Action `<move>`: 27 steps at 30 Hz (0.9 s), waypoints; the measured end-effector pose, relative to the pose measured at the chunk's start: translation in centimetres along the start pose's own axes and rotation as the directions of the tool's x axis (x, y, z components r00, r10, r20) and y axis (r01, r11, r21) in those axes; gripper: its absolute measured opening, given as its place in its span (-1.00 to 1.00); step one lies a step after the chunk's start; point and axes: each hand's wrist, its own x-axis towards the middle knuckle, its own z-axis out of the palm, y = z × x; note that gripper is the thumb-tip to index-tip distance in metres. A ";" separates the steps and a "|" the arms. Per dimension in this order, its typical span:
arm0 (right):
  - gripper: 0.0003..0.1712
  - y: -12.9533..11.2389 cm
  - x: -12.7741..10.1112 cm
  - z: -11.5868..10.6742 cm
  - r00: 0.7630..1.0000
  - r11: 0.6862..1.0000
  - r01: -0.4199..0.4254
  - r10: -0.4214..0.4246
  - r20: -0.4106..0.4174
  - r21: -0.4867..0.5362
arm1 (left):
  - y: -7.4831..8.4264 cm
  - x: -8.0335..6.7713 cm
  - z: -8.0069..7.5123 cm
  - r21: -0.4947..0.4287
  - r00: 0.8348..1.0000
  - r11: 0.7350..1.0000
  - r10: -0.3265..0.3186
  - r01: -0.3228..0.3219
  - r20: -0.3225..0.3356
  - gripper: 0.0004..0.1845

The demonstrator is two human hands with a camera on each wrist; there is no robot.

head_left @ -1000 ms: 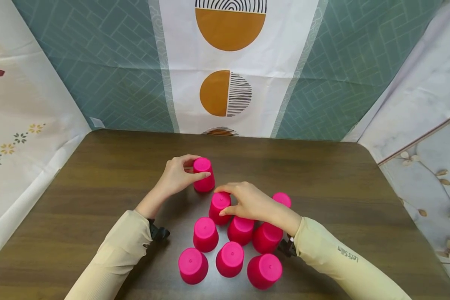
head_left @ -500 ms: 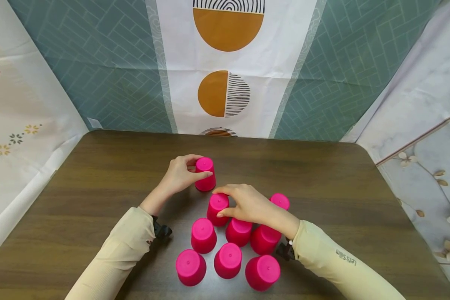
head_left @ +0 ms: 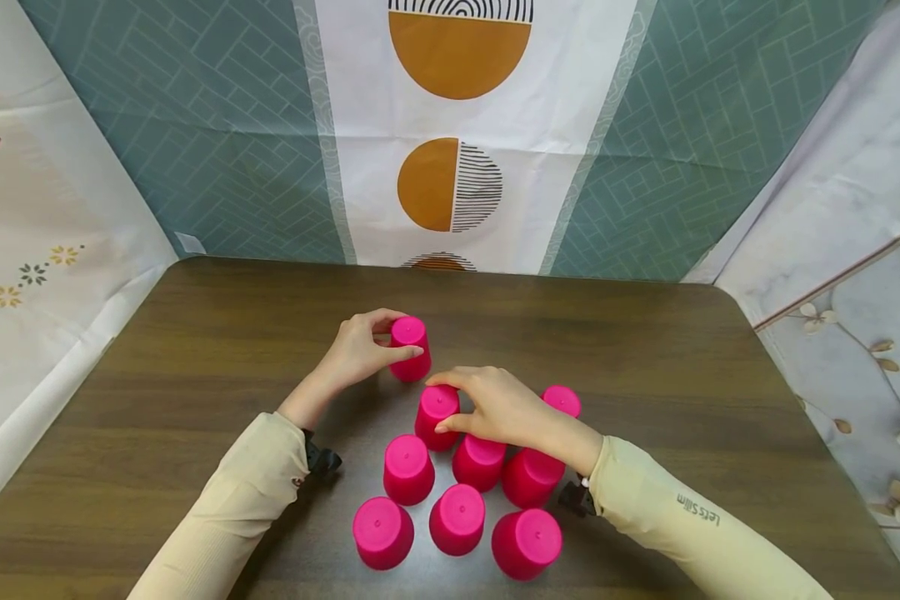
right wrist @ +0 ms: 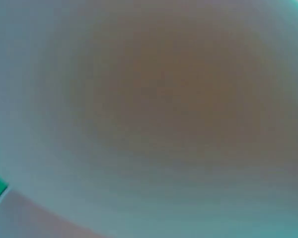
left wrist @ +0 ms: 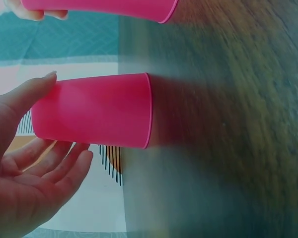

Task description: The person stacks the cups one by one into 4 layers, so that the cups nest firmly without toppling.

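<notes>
My left hand point(head_left: 356, 350) holds a pink plastic cup point(head_left: 408, 333) between thumb and fingers, the farthest cup on the table. It is upside down, base facing up; the left wrist view shows the thumb on one side of this cup point(left wrist: 94, 111) and fingers on the other. Nearer and slightly right, my right hand point(head_left: 498, 406) grips a second upturned cup point(head_left: 437, 404) by its sides. Fingertips and part of that cup point(left wrist: 109, 6) appear at the top of the left wrist view. The right wrist view is a blur in which no cup can be made out.
Several more upturned pink cups stand close by: one cup point(head_left: 408, 467) at the left, another point(head_left: 457, 517) in front, and one point(head_left: 561, 400) partly behind the right forearm. They stand on a brown wooden table point(head_left: 217, 350). Patterned cloth point(head_left: 255, 167) hangs behind it.
Both hands keep their grips on the same cups. The left hand and its cup have shifted very slightly right; the other cups keep their arrangement.
</notes>
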 end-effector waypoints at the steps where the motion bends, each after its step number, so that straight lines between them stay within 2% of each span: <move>1: -0.32 -0.1 0.0 0.0 1.000 1.000 0.000 0.000 0.000 -0.004 | -0.1 0.0 -0.1 0.005 1.000 1.000 0.000 0.000 0.003 -0.44; 5: -0.31 -0.2 0.0 -0.1 1.000 1.000 -0.019 0.019 -0.006 -0.002 | -0.2 -0.2 -0.2 0.040 0.999 0.999 0.001 -0.002 0.033 -0.41; 9: -0.31 -0.4 -0.2 0.0 0.999 0.999 -0.041 0.041 -0.015 -0.001 | -0.6 -0.3 -0.3 0.086 0.996 0.996 0.025 -0.032 0.085 -0.35; 15: -0.31 -0.3 -0.4 0.3 0.999 0.999 -0.031 0.031 -0.025 0.011 | -0.8 -0.9 -0.4 0.119 0.996 0.993 -0.002 -0.008 0.089 -0.17; 18: -0.29 -0.1 -0.5 0.3 0.998 0.999 -0.024 0.025 -0.051 0.022 | -0.5 -1.9 -0.9 0.117 0.997 0.993 -0.014 0.005 0.078 -0.13; 21: -0.28 0.1 -0.6 -0.1 0.996 0.999 -0.027 0.029 -0.085 0.027 | 0.0 -3.2 -1.3 0.123 0.999 0.992 -0.008 0.004 0.034 -0.14; 25: -0.28 0.0 -1.0 -1.0 0.993 1.000 -0.013 0.015 -0.120 0.018 | 0.9 -5.7 -1.6 0.129 0.998 0.991 0.042 -0.036 -0.048 -0.18; 27: -0.28 0.0 -1.3 -1.7 0.990 1.000 0.009 -0.008 -0.141 0.002 | 1.5 -7.1 -1.6 0.123 0.995 0.990 0.078 -0.069 -0.069 -0.21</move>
